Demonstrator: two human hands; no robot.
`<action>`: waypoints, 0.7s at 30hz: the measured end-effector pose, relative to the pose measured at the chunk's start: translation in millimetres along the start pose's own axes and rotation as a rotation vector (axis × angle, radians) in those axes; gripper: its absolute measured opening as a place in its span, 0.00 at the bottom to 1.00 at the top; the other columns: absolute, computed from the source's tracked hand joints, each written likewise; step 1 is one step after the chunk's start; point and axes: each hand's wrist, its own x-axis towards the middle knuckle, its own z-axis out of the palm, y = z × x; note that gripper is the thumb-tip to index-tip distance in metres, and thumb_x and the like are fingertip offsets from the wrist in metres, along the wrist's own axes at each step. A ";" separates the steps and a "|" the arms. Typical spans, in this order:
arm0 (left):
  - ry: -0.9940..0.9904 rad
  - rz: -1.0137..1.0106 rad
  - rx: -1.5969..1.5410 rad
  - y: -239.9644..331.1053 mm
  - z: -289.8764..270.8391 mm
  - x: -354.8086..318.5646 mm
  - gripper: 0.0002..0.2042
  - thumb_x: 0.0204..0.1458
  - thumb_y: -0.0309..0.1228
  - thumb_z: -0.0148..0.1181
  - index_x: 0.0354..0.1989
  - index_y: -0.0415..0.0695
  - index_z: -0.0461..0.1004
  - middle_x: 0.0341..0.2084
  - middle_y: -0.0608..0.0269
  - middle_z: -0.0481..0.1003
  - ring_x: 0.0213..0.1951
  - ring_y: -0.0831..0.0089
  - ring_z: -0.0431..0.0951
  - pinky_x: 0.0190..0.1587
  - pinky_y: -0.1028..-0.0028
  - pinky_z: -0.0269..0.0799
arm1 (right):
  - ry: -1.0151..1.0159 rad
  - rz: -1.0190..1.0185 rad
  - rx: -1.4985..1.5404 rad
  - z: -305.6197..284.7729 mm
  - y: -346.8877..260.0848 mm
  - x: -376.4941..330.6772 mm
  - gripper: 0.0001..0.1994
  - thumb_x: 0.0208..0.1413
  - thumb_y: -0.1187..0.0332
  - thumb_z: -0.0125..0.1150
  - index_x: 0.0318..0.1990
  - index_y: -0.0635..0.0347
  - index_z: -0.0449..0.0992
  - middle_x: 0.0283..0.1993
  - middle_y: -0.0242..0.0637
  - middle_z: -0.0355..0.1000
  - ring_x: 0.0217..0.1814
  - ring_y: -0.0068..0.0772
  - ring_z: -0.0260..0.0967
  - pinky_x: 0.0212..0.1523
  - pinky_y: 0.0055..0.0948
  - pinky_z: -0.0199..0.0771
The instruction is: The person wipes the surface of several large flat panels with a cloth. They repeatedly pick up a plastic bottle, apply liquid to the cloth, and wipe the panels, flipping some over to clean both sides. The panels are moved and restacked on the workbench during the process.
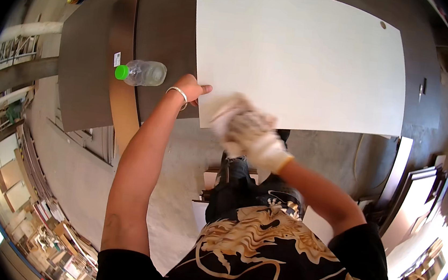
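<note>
The left hand (pixel 192 89), bare with a bangle, pinches the white panel (pixel 301 61) at its left edge. The gloved right hand (pixel 250 133), blurred, presses a cloth (pixel 225 114) on the panel's near corner. A bottle (pixel 140 72) lies left on the dark bench (pixel 88 67).

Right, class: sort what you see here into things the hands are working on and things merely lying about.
In use:
- white panel
- left hand, bare, at the panel's corner
- right hand, gloved, at the panel's near edge

Lying about:
- plastic bottle with green cap, on its side
- dark boards
- stacked panels, right
</note>
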 end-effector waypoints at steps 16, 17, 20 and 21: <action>0.448 0.535 0.796 82.0 16.3 -21.3 0.21 0.57 0.44 0.70 0.52 0.43 0.81 0.51 0.55 0.81 0.56 0.57 0.78 0.60 0.53 0.68 | 0.390 0.496 0.052 50.3 -72.7 20.0 0.28 0.62 0.63 0.55 0.71 0.46 0.69 0.81 0.38 0.55 0.86 0.44 0.41 0.83 0.58 0.24; 0.554 0.718 0.732 75.3 23.1 -8.2 0.22 0.56 0.43 0.70 0.54 0.43 0.80 0.56 0.54 0.80 0.59 0.57 0.76 0.62 0.52 0.67 | 0.537 0.494 -0.046 54.0 -58.1 12.3 0.25 0.61 0.65 0.55 0.67 0.48 0.74 0.77 0.36 0.62 0.83 0.45 0.48 0.84 0.53 0.31; 0.717 0.955 0.773 41.5 51.1 28.7 0.30 0.64 0.44 0.57 0.72 0.45 0.62 0.76 0.48 0.55 0.77 0.50 0.51 0.76 0.48 0.46 | 0.766 0.867 -0.139 33.8 2.7 -47.4 0.25 0.57 0.67 0.58 0.65 0.49 0.76 0.72 0.41 0.67 0.82 0.52 0.50 0.82 0.61 0.28; 0.801 1.027 0.810 34.6 63.9 36.4 0.32 0.66 0.44 0.54 0.75 0.45 0.58 0.78 0.47 0.50 0.79 0.48 0.47 0.78 0.47 0.40 | 0.813 0.997 -0.150 49.8 20.2 -63.5 0.29 0.54 0.66 0.61 0.67 0.50 0.74 0.74 0.43 0.66 0.84 0.56 0.44 0.81 0.67 0.24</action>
